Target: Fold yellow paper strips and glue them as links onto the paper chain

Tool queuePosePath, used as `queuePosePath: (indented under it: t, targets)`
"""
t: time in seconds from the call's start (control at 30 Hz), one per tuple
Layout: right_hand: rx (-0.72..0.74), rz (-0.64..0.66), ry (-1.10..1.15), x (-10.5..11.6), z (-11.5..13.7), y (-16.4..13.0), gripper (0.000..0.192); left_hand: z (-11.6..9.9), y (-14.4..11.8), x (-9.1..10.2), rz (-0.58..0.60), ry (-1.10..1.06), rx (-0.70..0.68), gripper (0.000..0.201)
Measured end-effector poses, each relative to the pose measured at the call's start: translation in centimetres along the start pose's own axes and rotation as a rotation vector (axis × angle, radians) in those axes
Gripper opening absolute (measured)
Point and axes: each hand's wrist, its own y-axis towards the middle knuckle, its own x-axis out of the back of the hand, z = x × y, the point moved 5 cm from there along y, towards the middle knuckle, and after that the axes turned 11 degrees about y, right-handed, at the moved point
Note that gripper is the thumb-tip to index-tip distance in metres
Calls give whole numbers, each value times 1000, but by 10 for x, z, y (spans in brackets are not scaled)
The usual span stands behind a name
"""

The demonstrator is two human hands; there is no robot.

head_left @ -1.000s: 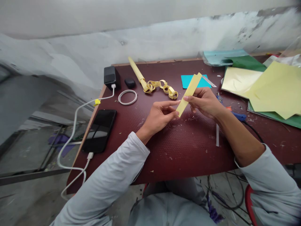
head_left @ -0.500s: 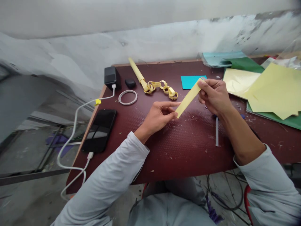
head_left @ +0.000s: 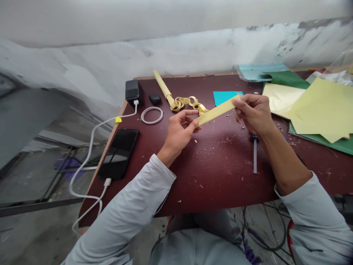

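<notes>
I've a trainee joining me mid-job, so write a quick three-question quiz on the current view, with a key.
1. True or false: the left hand and the right hand both grip the yellow strip.
2. What colour is the flat card just beyond the strip? A) red B) turquoise C) black
3. Fill in: the black phone has a ____ cable plugged in.

Key: 1 true; 2 B; 3 white.

Left hand (head_left: 178, 131) and right hand (head_left: 254, 112) hold a yellow strip (head_left: 216, 112)
</notes>
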Motion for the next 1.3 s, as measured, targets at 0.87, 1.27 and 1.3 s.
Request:
queuePosePath:
  t: [0.87, 1.27, 1.3]
  targets:
    - [-97, 160, -118, 5, 5, -2, 28, -15, 4, 19, -101, 109, -175, 18]
    - [-136, 210, -167, 5, 9, -3, 28, -12, 7, 14, 2, 117, -172, 17]
    - [-144, 210, -171, 5, 9, -3, 29, -12, 7, 14, 5, 119, -181, 17]
